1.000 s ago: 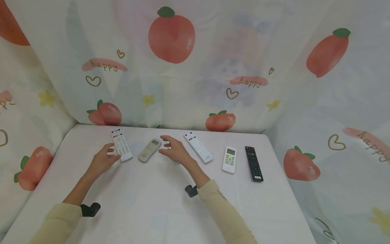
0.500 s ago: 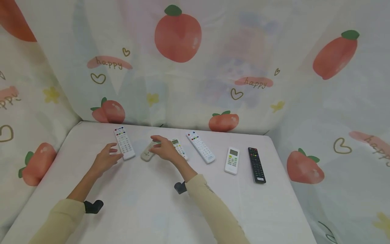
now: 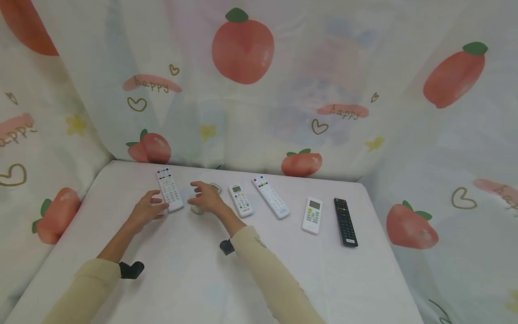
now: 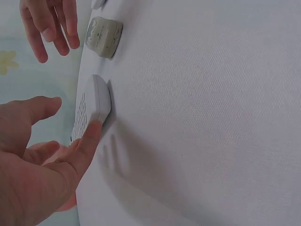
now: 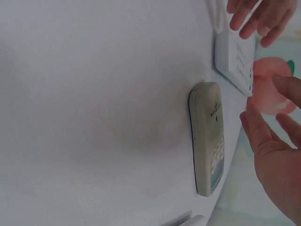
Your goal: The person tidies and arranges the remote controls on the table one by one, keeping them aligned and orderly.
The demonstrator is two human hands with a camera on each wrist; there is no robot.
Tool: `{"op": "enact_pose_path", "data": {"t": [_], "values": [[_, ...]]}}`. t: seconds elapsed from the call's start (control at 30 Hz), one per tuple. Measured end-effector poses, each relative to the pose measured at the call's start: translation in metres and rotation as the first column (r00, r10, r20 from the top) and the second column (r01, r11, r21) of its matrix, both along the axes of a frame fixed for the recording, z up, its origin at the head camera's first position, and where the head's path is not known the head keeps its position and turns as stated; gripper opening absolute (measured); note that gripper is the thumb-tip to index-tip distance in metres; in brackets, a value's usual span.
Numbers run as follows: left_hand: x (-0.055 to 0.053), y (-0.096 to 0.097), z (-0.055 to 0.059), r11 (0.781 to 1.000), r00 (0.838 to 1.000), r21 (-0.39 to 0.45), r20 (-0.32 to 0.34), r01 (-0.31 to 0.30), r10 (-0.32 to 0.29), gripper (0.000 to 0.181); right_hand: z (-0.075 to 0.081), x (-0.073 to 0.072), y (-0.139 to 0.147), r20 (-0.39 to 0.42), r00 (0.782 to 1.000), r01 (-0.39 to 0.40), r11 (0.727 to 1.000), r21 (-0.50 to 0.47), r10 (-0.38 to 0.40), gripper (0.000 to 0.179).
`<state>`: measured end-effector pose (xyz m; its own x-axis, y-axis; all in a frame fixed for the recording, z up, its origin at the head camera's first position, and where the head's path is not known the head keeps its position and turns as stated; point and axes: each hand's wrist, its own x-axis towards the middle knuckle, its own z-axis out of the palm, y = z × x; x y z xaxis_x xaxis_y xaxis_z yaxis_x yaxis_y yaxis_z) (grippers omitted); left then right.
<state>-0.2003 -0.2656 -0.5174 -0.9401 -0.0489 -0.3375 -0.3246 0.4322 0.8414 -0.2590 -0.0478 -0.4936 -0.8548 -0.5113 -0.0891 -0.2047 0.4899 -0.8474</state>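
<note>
My left hand (image 3: 146, 208) hovers at the near right side of a long white remote control (image 3: 170, 189), fingers loosely bent and holding nothing. In the left wrist view one fingertip overlaps the near end of that white remote (image 4: 99, 101). My right hand (image 3: 207, 198) is above a beige remote control (image 3: 216, 187) and hides its middle in the head view. The right wrist view shows a gap between the right hand (image 5: 277, 155) and the beige remote (image 5: 208, 136), which lies flat on the table. Nothing is between the right fingers.
To the right lie a small white remote (image 3: 240, 201), a long white remote (image 3: 270, 197), another white remote with a screen (image 3: 312, 216) and a black remote (image 3: 346, 222). All rest on the white-covered table (image 3: 194, 288). A fruit-print cloth (image 3: 259, 112) hangs behind.
My right hand has moved left, from right of the beige remote to above it, uncovering the small white remote. My left hand stays by the leftmost remote. The head view has shifted slightly.
</note>
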Motion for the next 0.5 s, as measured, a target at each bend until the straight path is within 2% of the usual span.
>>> {"op": "enact_pose_path", "data": {"t": [0.3,0.5], "values": [[-0.008,0.001,-0.007,0.996,0.998,0.061,-0.007,-0.063,0.064,0.075,-0.011,0.001,-0.029,-0.026,0.999,0.048,0.99,0.135,-0.045,0.055],[-0.013,0.003,-0.008,0.986,0.992,0.109,0.024,-0.124,0.122,0.076,-0.015,0.001,-0.039,-0.015,0.997,0.076,0.989,0.129,-0.075,0.056]]}}
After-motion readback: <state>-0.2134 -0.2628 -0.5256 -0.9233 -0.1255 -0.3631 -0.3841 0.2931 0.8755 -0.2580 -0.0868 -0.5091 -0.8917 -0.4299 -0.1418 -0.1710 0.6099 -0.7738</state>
